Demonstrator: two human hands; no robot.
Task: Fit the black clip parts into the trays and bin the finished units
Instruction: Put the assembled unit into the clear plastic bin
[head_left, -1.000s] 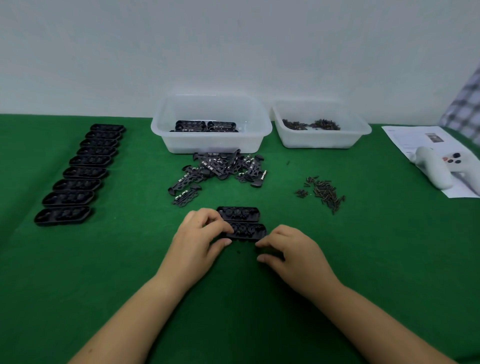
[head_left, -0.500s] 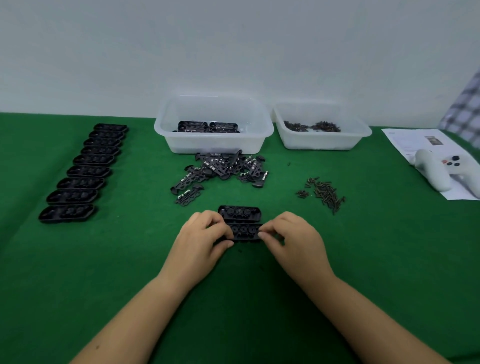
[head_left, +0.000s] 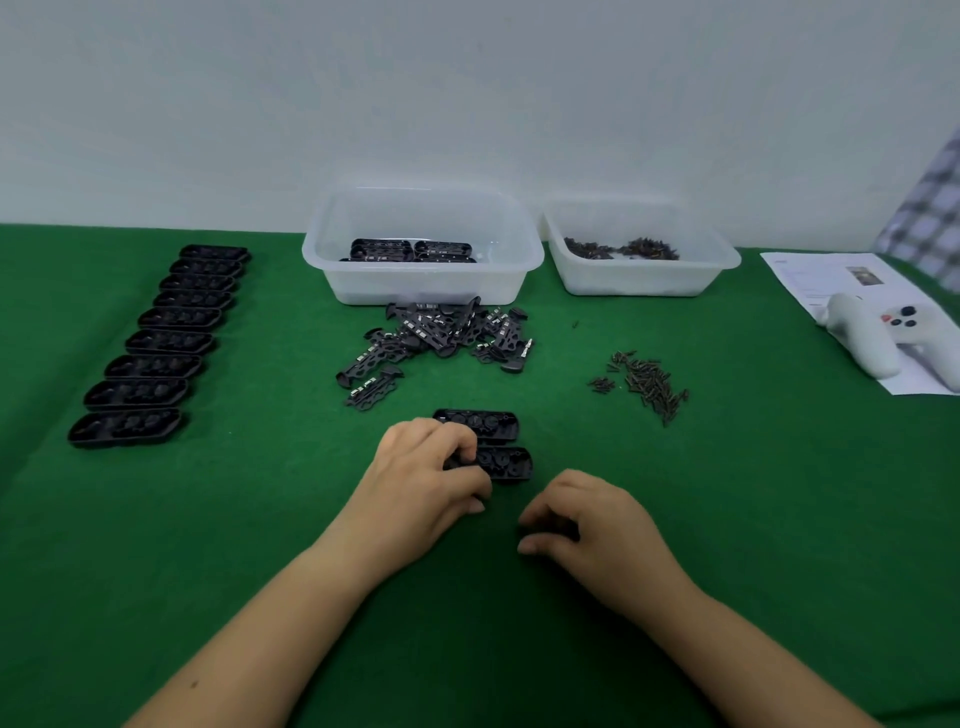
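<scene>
**Left hand on the near tray**

The near tray (head_left: 506, 464) lies mid-table, touching a second tray (head_left: 478, 423) at its 12 o'clock. The left hand (head_left: 423, 478) curls its grip over the near tray's left end. The right hand (head_left: 589, 525), at 5 o'clock, is curled; whether it holds anything, I cannot tell. Clips (head_left: 441, 338) lie heaped at 12, before the bin (head_left: 423, 247).

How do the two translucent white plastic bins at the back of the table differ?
The larger left plastic bin holds a few black oblong assembled units; the smaller right plastic bin holds small dark screws. The black clip parts are heaped against the left bin only. Both are translucent, rectangular and open-topped.
</scene>
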